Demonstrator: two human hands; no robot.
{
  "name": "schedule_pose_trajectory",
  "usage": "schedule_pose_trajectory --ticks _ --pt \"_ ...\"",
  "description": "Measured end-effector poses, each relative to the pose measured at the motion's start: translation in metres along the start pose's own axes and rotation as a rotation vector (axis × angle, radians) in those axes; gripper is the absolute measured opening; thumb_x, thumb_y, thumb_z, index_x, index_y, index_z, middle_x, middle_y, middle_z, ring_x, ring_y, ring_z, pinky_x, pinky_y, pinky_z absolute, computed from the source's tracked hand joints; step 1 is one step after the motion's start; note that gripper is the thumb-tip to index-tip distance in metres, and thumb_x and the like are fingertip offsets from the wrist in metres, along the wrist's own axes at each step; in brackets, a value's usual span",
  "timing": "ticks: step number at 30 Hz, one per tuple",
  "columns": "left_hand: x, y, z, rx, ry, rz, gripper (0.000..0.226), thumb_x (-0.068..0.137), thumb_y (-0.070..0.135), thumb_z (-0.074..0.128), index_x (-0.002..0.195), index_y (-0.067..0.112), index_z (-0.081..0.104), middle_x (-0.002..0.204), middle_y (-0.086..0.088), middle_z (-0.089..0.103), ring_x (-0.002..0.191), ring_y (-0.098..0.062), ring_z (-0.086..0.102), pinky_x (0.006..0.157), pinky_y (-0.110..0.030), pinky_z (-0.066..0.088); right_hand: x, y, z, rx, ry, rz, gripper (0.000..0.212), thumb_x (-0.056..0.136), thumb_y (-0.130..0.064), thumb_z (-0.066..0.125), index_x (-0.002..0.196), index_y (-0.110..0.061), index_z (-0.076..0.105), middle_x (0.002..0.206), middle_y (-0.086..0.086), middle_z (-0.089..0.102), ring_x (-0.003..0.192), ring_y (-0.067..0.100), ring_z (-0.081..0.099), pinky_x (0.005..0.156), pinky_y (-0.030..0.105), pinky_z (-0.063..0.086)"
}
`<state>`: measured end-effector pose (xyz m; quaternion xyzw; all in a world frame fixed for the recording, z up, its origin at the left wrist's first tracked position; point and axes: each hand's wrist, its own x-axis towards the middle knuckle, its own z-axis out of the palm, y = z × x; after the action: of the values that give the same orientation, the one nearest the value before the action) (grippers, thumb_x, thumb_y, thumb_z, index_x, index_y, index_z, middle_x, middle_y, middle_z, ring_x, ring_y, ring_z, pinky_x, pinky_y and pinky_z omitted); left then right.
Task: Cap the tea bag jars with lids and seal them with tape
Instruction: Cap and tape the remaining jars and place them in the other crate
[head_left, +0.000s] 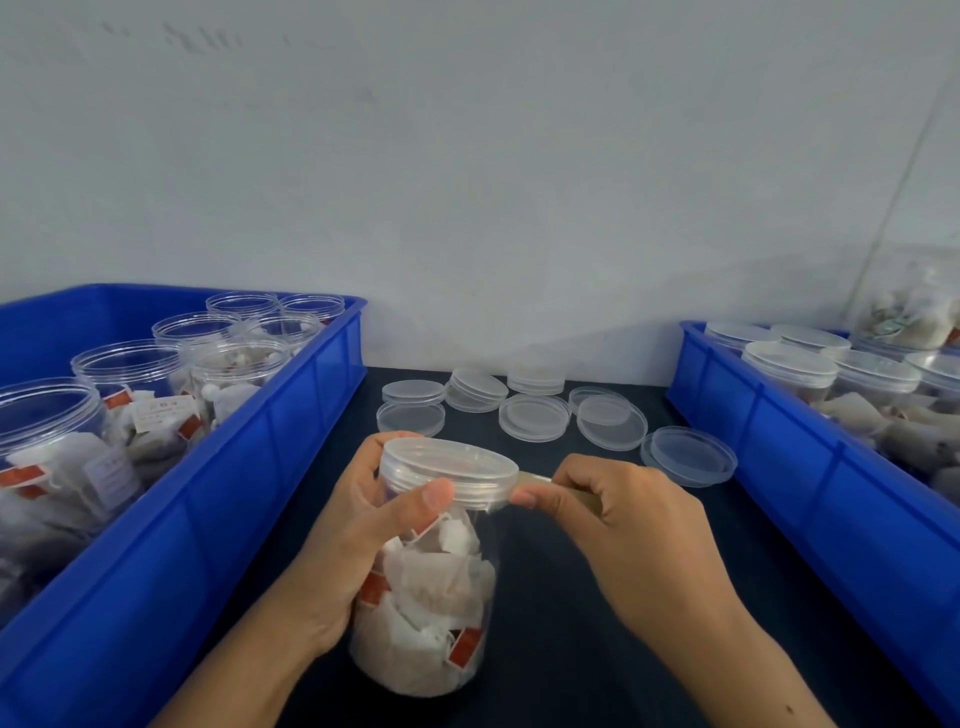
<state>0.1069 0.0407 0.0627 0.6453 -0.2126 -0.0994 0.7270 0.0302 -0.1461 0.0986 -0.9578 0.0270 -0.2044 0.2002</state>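
Note:
A clear plastic jar (431, 597) full of tea bags is held tilted above the dark table, with a clear lid (449, 465) on its mouth. My left hand (358, 525) grips the jar just under the lid, thumb across the front. My right hand (618, 525) holds a roll of tape (582, 496) close to the lid's right edge, and a strip of clear tape (532, 479) runs from it onto the lid's rim. Most of the roll is hidden inside the hand.
Several loose clear lids (532, 415) lie on the table behind the jar. A blue bin (249, 467) at the left holds several uncapped jars of tea bags. Another blue bin (789, 457) at the right holds capped jars. A white wall stands behind.

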Motion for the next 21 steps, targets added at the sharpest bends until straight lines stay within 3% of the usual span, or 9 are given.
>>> schedule_pose_trajectory --ticks 3,6,9,11,13,17,19,21 --pt "-0.001 -0.001 0.001 -0.019 -0.012 -0.023 0.110 0.018 0.070 0.085 0.114 0.023 0.059 0.100 0.002 0.074 0.091 -0.012 0.071 0.066 -0.019 0.055 -0.001 -0.001 0.002 0.019 -0.004 -0.005 0.072 0.064 -0.085 0.017 0.073 -0.025 0.055 0.055 -0.005 0.051 0.054 0.009 0.048 0.061 0.029 0.049" --pt "-0.003 -0.001 0.002 -0.056 -0.011 -0.018 0.091 0.019 0.072 0.084 0.100 0.032 0.070 0.099 0.001 0.075 0.089 -0.012 0.072 0.063 -0.019 0.056 -0.001 -0.001 0.003 0.017 0.018 -0.002 0.073 0.066 -0.085 0.015 0.072 -0.023 0.055 0.054 -0.005 0.050 0.057 0.012 0.052 0.063 0.030 0.050" --pt "-0.003 0.003 0.002 -0.015 -0.015 0.021 0.077 0.028 0.081 0.077 0.097 0.046 0.072 0.107 0.005 0.073 0.098 -0.011 0.069 0.077 -0.029 0.055 -0.002 0.000 0.003 -0.028 0.020 -0.005 0.074 0.068 -0.083 0.012 0.074 -0.023 0.055 0.058 -0.004 0.054 0.061 0.013 0.055 0.065 0.031 0.051" --pt "-0.004 0.006 0.001 0.015 -0.008 0.058 0.086 0.034 0.084 0.074 0.111 0.044 0.068 0.114 0.007 0.071 0.107 -0.011 0.066 0.089 -0.033 0.050 -0.003 -0.002 0.005 -0.048 0.019 -0.009 0.073 0.069 -0.083 0.010 0.074 -0.024 0.052 0.060 -0.005 0.053 0.061 0.011 0.054 0.063 0.029 0.050" --pt "-0.005 0.005 0.001 0.061 0.042 0.090 0.108 0.033 0.086 0.071 0.129 0.038 0.056 0.119 0.016 0.067 0.112 -0.003 0.062 0.092 -0.025 0.048 -0.004 -0.006 0.007 -0.045 0.020 0.000 0.071 0.070 -0.082 0.008 0.072 -0.025 0.050 0.060 -0.006 0.052 0.061 0.010 0.053 0.061 0.027 0.048" --pt "-0.006 0.005 0.011 0.285 0.139 0.169 0.117 0.025 0.089 0.069 0.128 0.037 0.048 0.110 0.029 0.064 0.103 0.010 0.059 0.076 -0.006 0.047 -0.008 -0.012 0.010 -0.022 0.005 0.011 0.068 0.068 -0.081 0.007 0.071 -0.026 0.046 0.060 -0.007 0.050 0.057 0.009 0.048 0.054 0.022 0.039" --pt "-0.005 0.002 0.015 0.375 0.231 0.176 0.118 0.020 0.086 0.070 0.125 0.039 0.047 0.107 0.021 0.064 0.103 0.004 0.059 0.078 -0.013 0.048 -0.009 -0.014 0.011 -0.038 -0.012 0.009 0.065 0.068 -0.079 0.002 0.071 -0.027 0.041 0.062 -0.008 0.049 0.055 0.009 0.046 0.052 0.021 0.036" --pt "-0.004 -0.003 0.018 0.402 0.315 0.190 0.110 0.028 0.079 0.077 0.125 0.037 0.046 0.109 0.018 0.059 0.103 -0.001 0.058 0.085 -0.024 0.047 -0.010 -0.017 0.013 -0.084 -0.025 -0.007 0.060 0.071 -0.075 -0.002 0.070 -0.028 0.034 0.063 -0.008 0.046 0.054 0.009 0.042 0.050 0.022 0.033"
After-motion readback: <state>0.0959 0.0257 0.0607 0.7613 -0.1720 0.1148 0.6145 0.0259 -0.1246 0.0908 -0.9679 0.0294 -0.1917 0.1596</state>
